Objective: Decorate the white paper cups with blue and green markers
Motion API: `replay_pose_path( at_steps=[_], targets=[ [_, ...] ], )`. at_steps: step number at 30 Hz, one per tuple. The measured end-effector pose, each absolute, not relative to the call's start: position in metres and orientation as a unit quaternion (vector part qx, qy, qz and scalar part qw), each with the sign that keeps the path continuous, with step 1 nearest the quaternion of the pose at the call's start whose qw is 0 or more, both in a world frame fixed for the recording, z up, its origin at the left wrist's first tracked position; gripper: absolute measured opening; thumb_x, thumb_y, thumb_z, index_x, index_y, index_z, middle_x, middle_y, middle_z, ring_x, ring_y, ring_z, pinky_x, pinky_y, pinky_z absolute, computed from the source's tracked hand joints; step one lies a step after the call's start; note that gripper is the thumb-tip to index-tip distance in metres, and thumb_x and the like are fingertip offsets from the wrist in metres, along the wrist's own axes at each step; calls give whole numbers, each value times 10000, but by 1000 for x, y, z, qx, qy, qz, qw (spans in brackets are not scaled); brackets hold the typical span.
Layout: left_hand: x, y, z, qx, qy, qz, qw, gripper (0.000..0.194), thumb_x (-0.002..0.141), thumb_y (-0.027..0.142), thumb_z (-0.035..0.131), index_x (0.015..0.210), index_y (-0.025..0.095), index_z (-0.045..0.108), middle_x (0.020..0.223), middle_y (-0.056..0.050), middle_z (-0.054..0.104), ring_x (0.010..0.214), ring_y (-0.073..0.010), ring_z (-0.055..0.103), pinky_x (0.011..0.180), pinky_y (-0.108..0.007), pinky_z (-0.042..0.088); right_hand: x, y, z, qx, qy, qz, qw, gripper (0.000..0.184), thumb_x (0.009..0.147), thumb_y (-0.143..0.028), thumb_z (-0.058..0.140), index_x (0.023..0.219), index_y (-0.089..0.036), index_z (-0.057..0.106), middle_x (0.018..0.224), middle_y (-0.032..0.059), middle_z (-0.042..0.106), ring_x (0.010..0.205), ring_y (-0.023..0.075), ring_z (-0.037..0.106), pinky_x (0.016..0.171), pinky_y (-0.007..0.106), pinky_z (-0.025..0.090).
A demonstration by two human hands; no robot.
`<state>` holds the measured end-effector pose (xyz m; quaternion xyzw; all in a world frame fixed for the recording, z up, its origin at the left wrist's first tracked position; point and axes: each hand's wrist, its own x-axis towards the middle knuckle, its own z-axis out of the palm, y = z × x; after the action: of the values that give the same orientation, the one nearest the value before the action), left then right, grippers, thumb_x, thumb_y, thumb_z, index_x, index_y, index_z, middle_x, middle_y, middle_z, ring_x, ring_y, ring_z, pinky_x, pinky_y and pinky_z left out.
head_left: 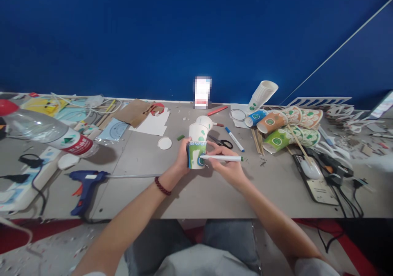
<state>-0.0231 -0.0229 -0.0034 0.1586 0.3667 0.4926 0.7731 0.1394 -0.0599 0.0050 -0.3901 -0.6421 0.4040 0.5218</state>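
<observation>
In the head view, my left hand (183, 158) is closed around a paper cup (194, 158) with blue and green colouring and a white patch. My right hand (229, 170) grips a white marker (225, 158), its tip pointing left at the side of the cup. Whether the tip touches the surface I cannot tell. Just behind stands a white paper cup (198, 131) with a green print, partly hidden by the coloured one. A small green marker cap (180, 138) lies close by on the table.
Scissors (225, 143) and a blue marker (235, 139) lie behind my right hand. A blue glue gun (89, 188) and a water bottle (61, 133) are at left. Stacked paper cups (260, 96), a computer mouse (310, 169) and cables are at right. A lit phone (202, 92) stands at the wall.
</observation>
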Motion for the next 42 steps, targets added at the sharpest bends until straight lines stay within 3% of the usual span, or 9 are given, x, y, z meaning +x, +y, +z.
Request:
replay_pose_path(
  at_steps=[5, 10, 16, 23, 29, 33, 35, 42],
  targets=[
    [-24, -23, -4, 163, 371, 476, 780, 401, 797, 480, 564, 899, 120, 709, 711, -101, 727, 608, -239, 683, 585, -333, 534, 139, -59, 4, -410, -614, 399, 544, 25, 873, -276, 732, 870, -257, 716, 894, 61, 809, 1230, 330, 727, 937, 451, 634],
    [-23, -23, -3, 164, 372, 483, 776, 403, 787, 497, 563, 830, 120, 699, 663, -97, 704, 584, -230, 665, 579, -330, 529, 140, -60, 4, -397, -643, 404, 515, 55, 840, -248, 759, 818, -251, 709, 907, 66, 816, 1303, 353, 679, 1011, 499, 598],
    [-23, -23, -3, 164, 377, 473, 779, 399, 802, 482, 559, 921, 132, 707, 717, -88, 723, 599, -230, 673, 569, -326, 527, 140, -59, 3, -415, -616, 389, 545, 19, 864, -248, 719, 879, -259, 713, 861, 57, 807, 1227, 338, 729, 957, 470, 618],
    [-22, -22, -5, 162, 397, 480, 766, 392, 787, 506, 581, 843, 133, 686, 645, -73, 687, 555, -210, 648, 542, -303, 505, 140, -60, 5, -408, -644, 402, 507, 46, 824, -212, 738, 823, -255, 721, 875, 59, 815, 1298, 350, 684, 1038, 494, 588],
    [-20, -24, 3, 182, 387, 469, 773, 439, 815, 489, 504, 921, 117, 713, 733, -98, 726, 640, -222, 666, 616, -326, 533, 138, -59, 2, -425, -598, 416, 538, 67, 871, -318, 725, 885, -252, 725, 937, 89, 806, 1240, 345, 719, 788, 406, 671],
    [-22, -23, 1, 167, 412, 471, 762, 389, 807, 495, 524, 860, 144, 681, 635, -68, 672, 573, -216, 623, 561, -322, 495, 139, -59, 5, -406, -641, 402, 513, 76, 834, -297, 776, 817, -252, 718, 856, 62, 811, 1267, 351, 703, 1034, 504, 593],
    [-23, -23, -2, 167, 412, 476, 758, 389, 805, 505, 543, 854, 141, 672, 632, -68, 662, 569, -215, 622, 554, -319, 488, 139, -59, 5, -403, -646, 400, 510, 83, 834, -300, 781, 810, -253, 716, 868, 63, 815, 1275, 355, 698, 1064, 524, 573],
    [-23, -22, -6, 170, 379, 484, 770, 392, 803, 509, 599, 921, 149, 697, 720, -70, 713, 593, -213, 658, 577, -317, 517, 138, -59, 0, -423, -605, 408, 537, 155, 890, -404, 734, 894, -251, 709, 865, 82, 785, 1263, 344, 707, 731, 359, 668]
  ],
)
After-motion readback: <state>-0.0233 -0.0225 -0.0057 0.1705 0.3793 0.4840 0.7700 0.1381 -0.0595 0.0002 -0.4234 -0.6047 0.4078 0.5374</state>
